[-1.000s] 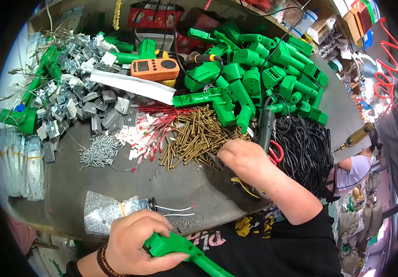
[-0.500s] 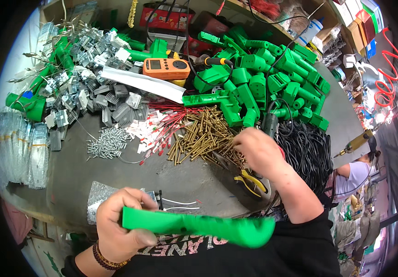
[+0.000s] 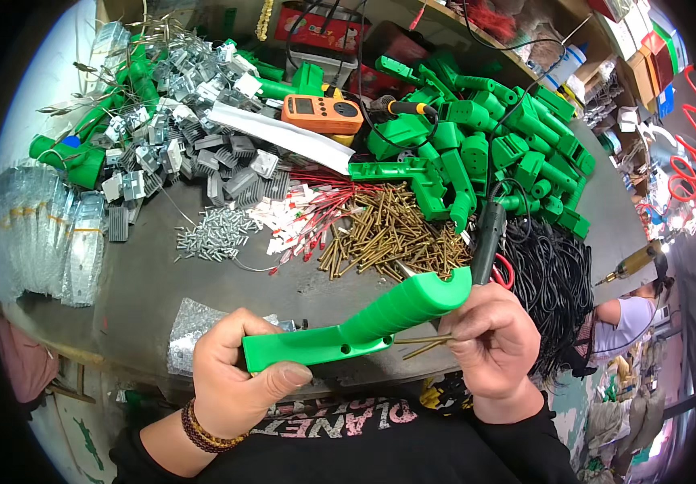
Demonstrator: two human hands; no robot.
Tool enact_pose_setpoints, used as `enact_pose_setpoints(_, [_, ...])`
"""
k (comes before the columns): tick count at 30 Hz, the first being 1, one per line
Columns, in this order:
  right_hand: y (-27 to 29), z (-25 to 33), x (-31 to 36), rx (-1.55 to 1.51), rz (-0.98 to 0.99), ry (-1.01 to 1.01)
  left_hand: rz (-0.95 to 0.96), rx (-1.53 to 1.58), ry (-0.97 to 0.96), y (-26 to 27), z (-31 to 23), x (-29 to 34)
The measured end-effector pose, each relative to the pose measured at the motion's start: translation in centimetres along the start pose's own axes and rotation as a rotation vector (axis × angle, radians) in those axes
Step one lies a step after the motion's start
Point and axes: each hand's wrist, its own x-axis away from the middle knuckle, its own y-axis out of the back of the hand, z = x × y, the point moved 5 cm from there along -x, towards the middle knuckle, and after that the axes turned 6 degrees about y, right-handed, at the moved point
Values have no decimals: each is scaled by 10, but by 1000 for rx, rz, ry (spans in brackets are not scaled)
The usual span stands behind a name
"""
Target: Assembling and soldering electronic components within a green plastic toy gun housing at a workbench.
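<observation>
A green plastic handle housing (image 3: 364, 327) is gripped by its wide end in my left hand (image 3: 239, 367); its ribbed grip slants up to the right. Two small dark holes show along its lower edge. Pinched in the fingers of my right hand (image 3: 497, 339) are long thin brass-coloured screws (image 3: 422, 347), pointing left close under the housing's grip. Just beyond that hand stands a black cylindrical tool (image 3: 488, 242) with a cord. A pile of similar brass-coloured screws (image 3: 400, 230) lies on the table (image 3: 138, 282) behind the housing.
Many green housings (image 3: 477, 129) are heaped at the back right, beside black cables (image 3: 553, 282). Toward the left lie metal parts (image 3: 178, 113), short silver screws (image 3: 215, 234) and red-and-white wires (image 3: 303, 214). An orange meter (image 3: 322, 114) sits behind. Another person (image 3: 626, 323) is at far right.
My right hand has come back from the screw pile toward me, now holding screws. My left hand has raised and tilted the housing, its right end going up. The whole view has shifted slightly.
</observation>
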Motion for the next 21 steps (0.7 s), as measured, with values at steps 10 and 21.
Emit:
enact_pose_setpoints(10, [-11, 7, -6, 8, 189, -88, -5, -107, -159, -2, 1, 4])
enact_pose_setpoints(21, [-5, 23, 1, 185, -82, 120, -6, -55, -96, 0, 1, -1])
